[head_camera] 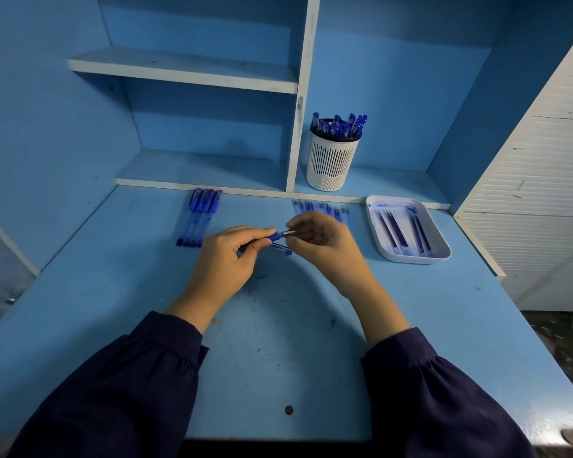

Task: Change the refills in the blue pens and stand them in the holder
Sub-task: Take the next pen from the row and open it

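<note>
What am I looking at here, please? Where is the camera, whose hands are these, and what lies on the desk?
No machine is here. A person wears one camera on the head, so the picture looks down at that person's own hands. The left hand grips a blue pen by its barrel; the right hand pinches its tip end. On the desk lie a row of pens at the left, thin refills behind the right hand, a loose cap under the held pen, and a white tray holding more refills. The white holder on the low shelf has pens standing in it.
</note>
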Motion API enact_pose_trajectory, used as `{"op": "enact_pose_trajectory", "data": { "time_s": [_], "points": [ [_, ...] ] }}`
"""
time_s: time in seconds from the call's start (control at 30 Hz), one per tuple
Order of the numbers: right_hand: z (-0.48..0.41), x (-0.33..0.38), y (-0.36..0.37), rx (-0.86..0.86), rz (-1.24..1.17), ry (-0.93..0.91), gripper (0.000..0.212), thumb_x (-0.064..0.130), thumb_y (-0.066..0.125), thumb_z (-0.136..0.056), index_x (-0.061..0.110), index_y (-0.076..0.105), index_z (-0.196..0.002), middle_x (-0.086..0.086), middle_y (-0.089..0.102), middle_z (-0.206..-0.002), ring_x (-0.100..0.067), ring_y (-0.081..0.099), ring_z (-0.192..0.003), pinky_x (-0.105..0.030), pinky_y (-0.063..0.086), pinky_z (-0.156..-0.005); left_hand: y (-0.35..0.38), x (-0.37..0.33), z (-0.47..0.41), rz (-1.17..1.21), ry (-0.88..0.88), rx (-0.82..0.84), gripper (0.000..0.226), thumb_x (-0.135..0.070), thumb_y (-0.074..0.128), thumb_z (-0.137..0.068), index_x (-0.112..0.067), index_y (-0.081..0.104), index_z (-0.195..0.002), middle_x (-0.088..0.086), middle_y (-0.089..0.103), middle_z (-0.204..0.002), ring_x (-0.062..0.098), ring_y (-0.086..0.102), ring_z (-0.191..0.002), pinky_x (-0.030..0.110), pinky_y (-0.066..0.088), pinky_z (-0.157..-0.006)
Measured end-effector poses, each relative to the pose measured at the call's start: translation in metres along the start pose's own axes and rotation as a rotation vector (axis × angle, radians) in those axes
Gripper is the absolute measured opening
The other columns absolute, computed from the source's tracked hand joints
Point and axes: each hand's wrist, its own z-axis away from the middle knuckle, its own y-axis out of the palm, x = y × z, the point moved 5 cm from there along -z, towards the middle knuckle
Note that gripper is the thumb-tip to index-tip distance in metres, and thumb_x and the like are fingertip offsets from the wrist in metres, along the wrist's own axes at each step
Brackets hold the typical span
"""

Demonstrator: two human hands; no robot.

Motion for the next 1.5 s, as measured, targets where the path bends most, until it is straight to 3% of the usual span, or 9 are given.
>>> {"op": "enact_pose_trajectory", "data": {
  "time_s": [0.1,0.23,0.37,0.63,0.8,1.1,1.27,1.4,1.5],
  "points": [
    [0.0,-0.001,0.002,-0.013,0.086,0.004,0.011,0.018,0.066,-0.09,0.008,0.067,-0.093,-0.009,0.071,-0.08,-0.011,0.064,-0.07,-0.029,0.056,-0.073,0.001,0.001,0.0,-0.005,-0.003,0.004,0.023,-0.004,0.071,-0.087,-0.008,0.074,-0.11,-0.002,0.073,-0.105,0.005,0.068,-0.095,0.017,0.054,-0.084],
    [0.0,0.001,0.001,0.009,-0.041,0.001,0.013,-0.002,0.064,-0.087,0.005,0.067,-0.097,-0.009,0.069,-0.09,-0.009,0.064,-0.078,-0.017,0.051,-0.071,0.0,0.001,0.0,-0.005,-0.004,-0.001,0.023,-0.003,0.072,-0.087,-0.008,0.074,-0.109,0.0,0.074,-0.103,0.005,0.068,-0.094,0.017,0.054,-0.083],
    [0.0,0.001,0.0,-0.023,0.0,0.015,0.005,0.008,0.066,-0.089,0.008,0.07,-0.093,-0.01,0.071,-0.083,-0.011,0.065,-0.074,-0.027,0.056,-0.076,0.0,-0.001,0.0,-0.01,-0.003,0.014,0.023,-0.002,0.071,-0.087,-0.008,0.074,-0.109,-0.003,0.073,-0.103,0.005,0.068,-0.093,0.017,0.054,-0.082],
    [-0.001,-0.004,0.001,-0.002,-0.074,0.067,0.009,0.008,0.069,-0.087,0.005,0.069,-0.096,-0.004,0.07,-0.081,-0.009,0.064,-0.072,-0.019,0.052,-0.073,0.0,0.0,-0.001,-0.005,-0.002,0.019,0.023,-0.003,0.071,-0.087,-0.009,0.074,-0.11,-0.003,0.073,-0.104,0.004,0.068,-0.094,0.018,0.054,-0.082],
    [-0.002,-0.004,0.0,-0.006,-0.162,0.076,0.024,-0.002,0.069,-0.084,0.007,0.068,-0.106,-0.01,0.072,-0.097,-0.016,0.068,-0.086,-0.021,0.054,-0.077,0.001,0.0,0.0,-0.004,-0.017,0.016,0.023,-0.003,0.071,-0.087,-0.008,0.074,-0.11,-0.004,0.072,-0.103,0.004,0.067,-0.094,0.016,0.053,-0.083],
    [-0.004,-0.006,-0.008,-0.045,-0.194,0.081,0.016,-0.003,0.069,-0.083,0.011,0.074,-0.088,-0.002,0.073,-0.086,-0.011,0.066,-0.082,-0.021,0.051,-0.082,0.0,0.001,0.0,-0.002,-0.038,0.01,0.022,-0.005,0.071,-0.087,-0.009,0.074,-0.109,-0.008,0.07,-0.102,0.004,0.066,-0.093,0.012,0.051,-0.081],
    [-0.005,-0.005,-0.019,-0.102,-0.293,0.082,0.018,-0.005,0.067,-0.083,0.011,0.073,-0.088,0.0,0.072,-0.078,-0.01,0.064,-0.074,-0.019,0.05,-0.072,-0.001,0.001,0.0,0.015,-0.062,0.007,0.023,-0.005,0.071,-0.088,-0.01,0.074,-0.11,-0.007,0.071,-0.104,0.004,0.066,-0.095,0.012,0.051,-0.081],
    [-0.004,-0.012,-0.026,-0.114,-0.042,0.089,0.01,0.002,0.07,-0.083,0.012,0.07,-0.085,0.001,0.064,-0.069,-0.011,0.058,-0.067,-0.023,0.048,-0.069,0.0,0.003,0.001,0.025,-0.072,0.008,0.023,-0.008,0.07,-0.089,-0.011,0.074,-0.111,-0.005,0.073,-0.105,0.005,0.067,-0.096,0.016,0.053,-0.083],
    [-0.003,-0.018,-0.021,-0.029,0.325,0.078,0.004,0.011,0.07,-0.083,0.014,0.071,-0.084,0.009,0.06,-0.064,0.002,0.052,-0.057,-0.011,0.04,-0.058,0.0,0.004,0.001,0.025,-0.072,0.005,0.023,-0.008,0.07,-0.089,-0.011,0.074,-0.111,-0.004,0.073,-0.104,0.006,0.067,-0.094,0.019,0.054,-0.082]
  ]
}}
